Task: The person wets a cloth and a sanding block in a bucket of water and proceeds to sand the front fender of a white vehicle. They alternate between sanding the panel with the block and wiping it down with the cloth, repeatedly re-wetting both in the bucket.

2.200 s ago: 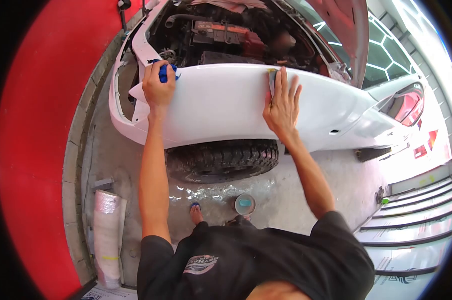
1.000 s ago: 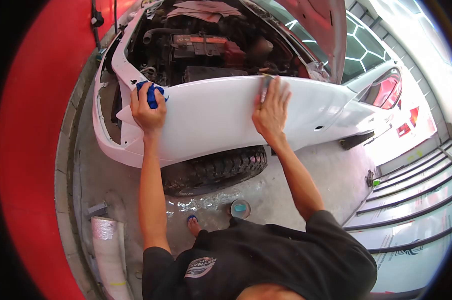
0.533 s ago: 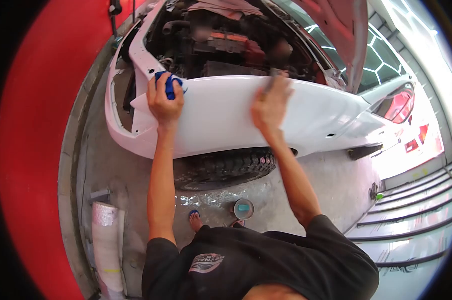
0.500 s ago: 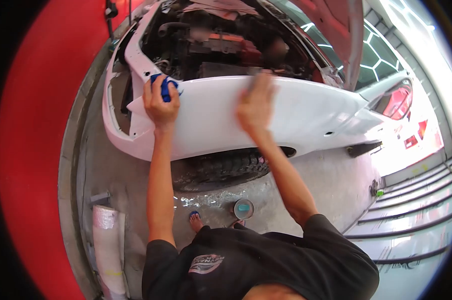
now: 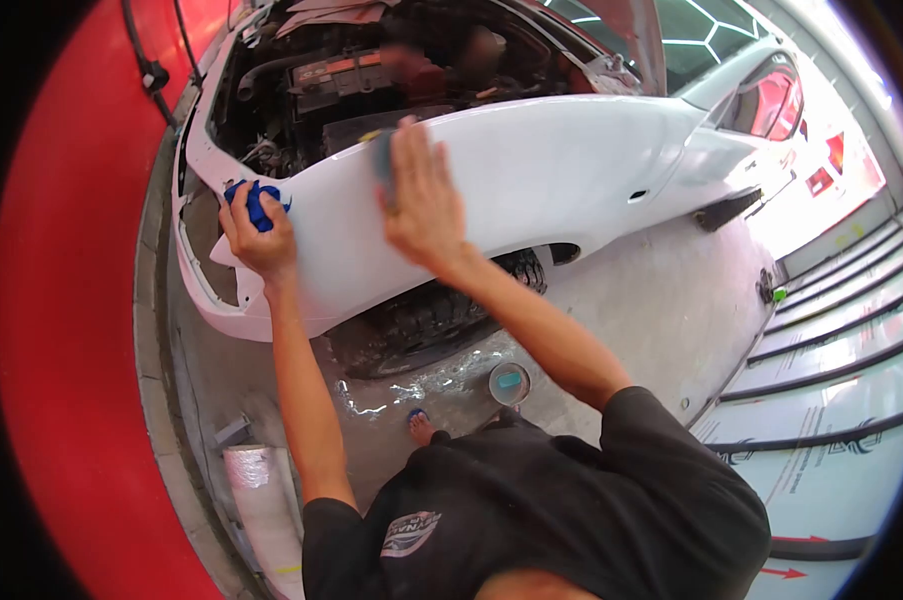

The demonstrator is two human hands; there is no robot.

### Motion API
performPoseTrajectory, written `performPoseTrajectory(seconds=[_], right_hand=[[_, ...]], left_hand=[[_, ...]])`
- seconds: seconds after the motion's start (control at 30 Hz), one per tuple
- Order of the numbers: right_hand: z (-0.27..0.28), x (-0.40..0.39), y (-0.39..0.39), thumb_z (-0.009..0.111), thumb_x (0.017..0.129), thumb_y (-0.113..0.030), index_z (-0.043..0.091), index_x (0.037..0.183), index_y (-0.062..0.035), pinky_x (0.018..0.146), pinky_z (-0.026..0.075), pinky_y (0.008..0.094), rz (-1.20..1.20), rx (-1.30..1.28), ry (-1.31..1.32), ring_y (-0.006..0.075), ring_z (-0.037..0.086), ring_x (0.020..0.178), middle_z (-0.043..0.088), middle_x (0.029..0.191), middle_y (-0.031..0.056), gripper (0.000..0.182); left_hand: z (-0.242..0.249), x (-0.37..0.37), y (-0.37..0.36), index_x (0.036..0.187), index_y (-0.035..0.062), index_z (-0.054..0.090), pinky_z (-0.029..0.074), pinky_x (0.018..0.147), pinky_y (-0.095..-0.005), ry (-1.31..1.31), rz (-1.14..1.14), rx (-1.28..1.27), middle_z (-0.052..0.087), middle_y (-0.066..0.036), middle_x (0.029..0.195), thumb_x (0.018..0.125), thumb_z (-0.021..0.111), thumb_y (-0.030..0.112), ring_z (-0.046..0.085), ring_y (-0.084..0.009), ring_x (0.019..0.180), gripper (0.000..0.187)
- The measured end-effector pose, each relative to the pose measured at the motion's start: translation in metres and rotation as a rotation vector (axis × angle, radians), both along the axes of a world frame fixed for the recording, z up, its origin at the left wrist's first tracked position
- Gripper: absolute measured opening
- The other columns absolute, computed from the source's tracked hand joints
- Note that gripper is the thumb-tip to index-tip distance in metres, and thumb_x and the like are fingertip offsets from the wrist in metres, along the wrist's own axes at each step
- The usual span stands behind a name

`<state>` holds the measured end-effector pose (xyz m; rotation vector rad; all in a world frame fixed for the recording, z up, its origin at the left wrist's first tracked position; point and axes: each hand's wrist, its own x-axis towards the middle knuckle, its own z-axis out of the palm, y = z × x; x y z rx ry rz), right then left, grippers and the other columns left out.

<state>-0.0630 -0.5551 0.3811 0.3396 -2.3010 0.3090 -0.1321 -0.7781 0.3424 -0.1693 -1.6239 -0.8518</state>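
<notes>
My left hand (image 5: 263, 240) is closed around a crumpled blue cloth (image 5: 259, 205) at the front corner of the white fender (image 5: 551, 150). On the same panel, my right hand (image 5: 426, 200) presses a dark grey sanding pad (image 5: 382, 165) near the upper edge. Its fingers lie flat together along the pad, partly hiding it; the pad is slightly blurred. Below the fender sits a dark, wet-looking tyre (image 5: 411, 330). Behind the panel's edge, the engine bay (image 5: 341, 85) stands open.
A round container (image 5: 511, 402) holding a teal piece stands on the wet floor near my feet. A foil-like roll (image 5: 261, 510) lies at lower left beside a red wall (image 5: 61, 300). Dark-railed panels (image 5: 821, 400) line the right side.
My right hand has slid the pad along the fender towards the front, closer to my left hand. My left hand still grips the cloth at the front corner. The camera view has shifted.
</notes>
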Motion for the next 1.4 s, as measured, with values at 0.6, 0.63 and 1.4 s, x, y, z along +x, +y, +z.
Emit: performPoseTrajectory(seconds=[0.6,0.63,1.4], right_hand=[[0.015,0.09,0.175,0.037,0.112,-0.037,0.028,0.163,-0.0011,0.129,0.021,0.0488,-0.139,-0.786,-0.243,0.0419,0.027,0.157,0.033,0.166,0.0275,0.063],[-0.004,0.102,0.192,0.037,0.112,-0.038,0.029,0.164,-0.0035,0.127,0.026,0.0491,-0.234,-0.833,-0.291,0.0425,0.031,0.155,0.035,0.165,0.0278,0.063],[-0.218,0.252,0.426,0.038,0.111,-0.048,0.063,0.118,0.0106,0.097,0.048,0.0576,-0.455,-0.741,-1.087,0.0573,0.06,0.115,0.066,0.113,0.041,0.064]], left_hand=[[0.0,0.012,0.023,0.116,0.0019,0.07,0.054,0.094,-0.0479,-0.133,0.071,0.025,0.066,-0.021,0.118,0.096,0.074,0.021,0.065,-0.0412,0.111,0.028],[0.005,0.015,0.036,0.117,0.0026,0.07,0.054,0.095,-0.048,-0.129,0.049,-0.015,0.066,-0.02,0.119,0.096,0.075,0.022,0.065,-0.0413,0.111,0.029],[0.094,0.01,0.52,0.146,0.004,0.047,0.042,0.108,-0.0553,0.029,-0.268,-0.525,0.055,-0.024,0.127,0.093,0.076,0.037,0.054,-0.0437,0.117,0.068]])
